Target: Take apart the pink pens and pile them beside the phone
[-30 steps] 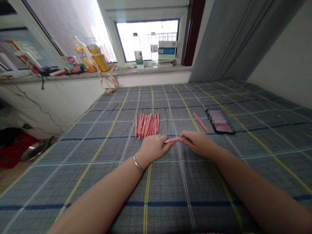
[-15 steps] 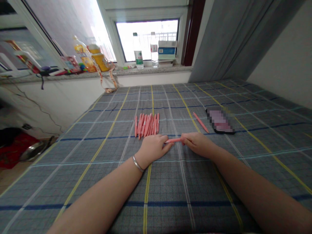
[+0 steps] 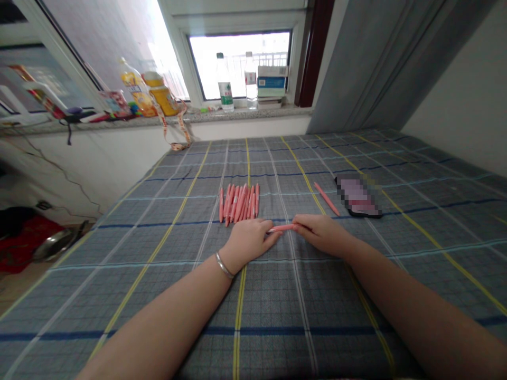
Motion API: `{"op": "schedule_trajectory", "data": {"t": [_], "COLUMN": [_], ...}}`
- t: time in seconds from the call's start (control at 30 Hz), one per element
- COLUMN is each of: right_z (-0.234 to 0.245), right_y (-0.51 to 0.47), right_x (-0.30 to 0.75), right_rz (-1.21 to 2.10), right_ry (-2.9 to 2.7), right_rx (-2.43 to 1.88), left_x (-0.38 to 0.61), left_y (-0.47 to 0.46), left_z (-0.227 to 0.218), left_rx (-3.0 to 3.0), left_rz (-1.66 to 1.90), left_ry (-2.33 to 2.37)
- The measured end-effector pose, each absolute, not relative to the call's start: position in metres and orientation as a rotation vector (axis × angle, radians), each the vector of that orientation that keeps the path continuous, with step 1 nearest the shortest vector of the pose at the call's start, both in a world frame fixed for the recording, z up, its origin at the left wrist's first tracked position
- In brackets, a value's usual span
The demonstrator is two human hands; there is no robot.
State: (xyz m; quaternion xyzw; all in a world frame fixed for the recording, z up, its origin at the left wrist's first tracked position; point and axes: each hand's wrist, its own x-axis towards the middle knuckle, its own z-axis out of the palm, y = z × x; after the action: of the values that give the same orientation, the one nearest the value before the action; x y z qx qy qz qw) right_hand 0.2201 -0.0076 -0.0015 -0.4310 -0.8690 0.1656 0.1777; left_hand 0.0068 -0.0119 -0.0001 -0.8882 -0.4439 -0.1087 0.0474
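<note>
While my left hand (image 3: 249, 240) pinches 1 end of a pink pen (image 3: 283, 228) between thumb and fingers, my right hand (image 3: 322, 232) pinches the other end with its fingertips; some of the fingers are hidden. The pen lies nearly crosswise between the left and right edges of the plaid cloth (image 3: 269, 316), well short of the far edge. For good handling, I judge, both grips should share 1 straight line, firm enough to prevent slipping, light enough to spare the barrel, the left hand serving as anchor. Just beyond my left knuckles, toward the far edge, a row of pink pens (image 3: 238, 203) lies close-packed, too overlapped to count surely; my knuckles should avoid nudging it. Beyond my right hand, toward the right edge, 1 loose pen (image 3: 327, 200) slants just beside a phone (image 3: 358, 196). Past the far edge, 2 bottles (image 3: 225, 92) stand on the windowsill (image 3: 206, 115).
</note>
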Motion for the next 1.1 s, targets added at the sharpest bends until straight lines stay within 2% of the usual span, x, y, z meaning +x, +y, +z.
{"op": "schedule_trajectory", "data": {"t": [0.37, 0.6, 0.73, 0.87, 1.0, 1.03, 1.1], "right_z": [-0.003, -0.001, -0.012, -0.016, -0.01, -0.008, -0.006], "right_y": [-0.003, 0.0, 0.013, 0.018, 0.008, 0.004, -0.002], "right_x": [0.224, 0.225, 0.237, 0.242, 0.232, 0.228, 0.221], "right_rz": [1.0, 0.742, 0.563, 0.398, 0.408, 0.437, 0.474], "right_ry": [-2.28, -2.203, -2.137, -2.196, -2.292, -2.324, -2.376], "right_rx": [-1.152, -1.173, -1.235, -1.284, -1.271, -1.241, -1.17], "left_x": [0.007, 0.01, 0.009, 0.01, 0.015, 0.017, 0.021], "left_y": [-0.013, -0.015, -0.013, -0.008, -0.004, -0.005, -0.008], "left_z": [0.001, 0.0, -0.001, -0.004, -0.008, -0.008, -0.009], "left_rx": [-2.661, -2.646, -2.751, -2.783, -2.938, -2.973, -3.102], "left_rz": [-0.366, -0.603, -0.914, -1.509, -2.057, -2.125, -2.015], "left_ry": [-1.281, -1.369, -1.414, -1.632, -1.926, -1.976, -2.033]}}
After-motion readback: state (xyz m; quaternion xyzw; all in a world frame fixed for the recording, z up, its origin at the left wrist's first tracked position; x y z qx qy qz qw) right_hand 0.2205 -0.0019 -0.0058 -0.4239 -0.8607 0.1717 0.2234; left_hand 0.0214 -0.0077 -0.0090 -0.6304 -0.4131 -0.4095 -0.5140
